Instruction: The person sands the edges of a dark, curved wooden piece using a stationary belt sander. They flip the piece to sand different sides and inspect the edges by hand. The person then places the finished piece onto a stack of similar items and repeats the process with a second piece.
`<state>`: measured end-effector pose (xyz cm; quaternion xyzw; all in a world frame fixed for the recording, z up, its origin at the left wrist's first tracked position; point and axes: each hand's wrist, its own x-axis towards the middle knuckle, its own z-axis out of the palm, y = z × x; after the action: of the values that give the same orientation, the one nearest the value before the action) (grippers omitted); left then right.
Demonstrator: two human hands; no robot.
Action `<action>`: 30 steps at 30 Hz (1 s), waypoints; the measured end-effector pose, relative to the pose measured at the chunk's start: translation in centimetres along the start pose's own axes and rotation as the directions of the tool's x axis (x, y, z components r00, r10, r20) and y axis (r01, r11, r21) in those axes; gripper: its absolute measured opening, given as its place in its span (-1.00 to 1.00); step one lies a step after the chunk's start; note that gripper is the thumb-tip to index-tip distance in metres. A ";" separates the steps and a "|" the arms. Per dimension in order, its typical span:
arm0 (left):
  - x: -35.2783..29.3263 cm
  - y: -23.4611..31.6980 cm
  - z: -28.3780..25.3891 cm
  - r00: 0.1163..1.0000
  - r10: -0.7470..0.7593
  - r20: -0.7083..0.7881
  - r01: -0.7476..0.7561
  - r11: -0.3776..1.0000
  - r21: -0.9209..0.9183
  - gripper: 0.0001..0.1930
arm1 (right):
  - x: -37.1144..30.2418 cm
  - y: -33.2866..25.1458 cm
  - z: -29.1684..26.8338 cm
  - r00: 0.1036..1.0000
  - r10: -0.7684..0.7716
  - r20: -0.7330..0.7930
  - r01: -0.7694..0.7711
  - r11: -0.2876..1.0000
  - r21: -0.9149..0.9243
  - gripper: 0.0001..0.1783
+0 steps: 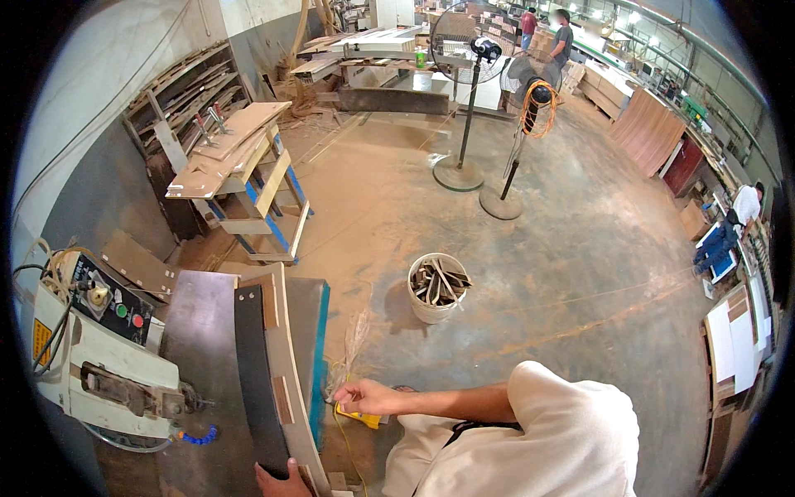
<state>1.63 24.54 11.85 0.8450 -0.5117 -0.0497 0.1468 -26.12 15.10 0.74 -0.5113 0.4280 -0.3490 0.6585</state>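
Observation:
At the lower edge, my left hand (281, 480) grips the near end of a long curved wooden template (284, 356). A black curved strip (251, 364) lies along its left side, and small wood blocks are fixed on top. The template rests on the metal table of a spindle-type woodworking machine (124, 377), whose head hangs at the left. My right hand (368, 398) is held beyond the table's green edge (320, 356), fingers curled together. What they hold, if anything, cannot be made out. A yellow casing with a cord (362, 418) shows low beneath it.
A white bucket of wood offcuts (429, 308) stands on the floor ahead. Two pedestal fans (458, 175) (502, 204) stand farther off. A wooden workbench with clamps (228, 157) is at the left. Panel stacks (650, 132) line the right, with people working in the distance.

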 end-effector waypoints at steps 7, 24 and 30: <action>-0.7 -6.1 -1.6 0.997 0.077 0.020 -0.077 0.997 0.024 -0.04 | 0.0 0.1 0.1 0.999 0.051 0.018 -0.050 0.998 -0.043 -0.62; -3.6 -7.0 0.1 1.000 -0.003 -0.010 0.006 0.928 0.372 0.19 | 4.8 -5.4 0.5 0.947 -0.292 0.134 0.320 0.825 -0.466 -0.53; -3.3 -6.7 0.2 1.000 -0.006 -0.007 0.008 0.940 0.340 0.15 | 10.9 -9.8 -0.7 0.839 -0.508 0.195 0.470 0.498 -0.729 -0.30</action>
<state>5.66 30.32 9.43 0.8598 -0.5090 0.0412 0.0000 -22.73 2.75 7.97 -0.8279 0.3850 -0.3224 0.2499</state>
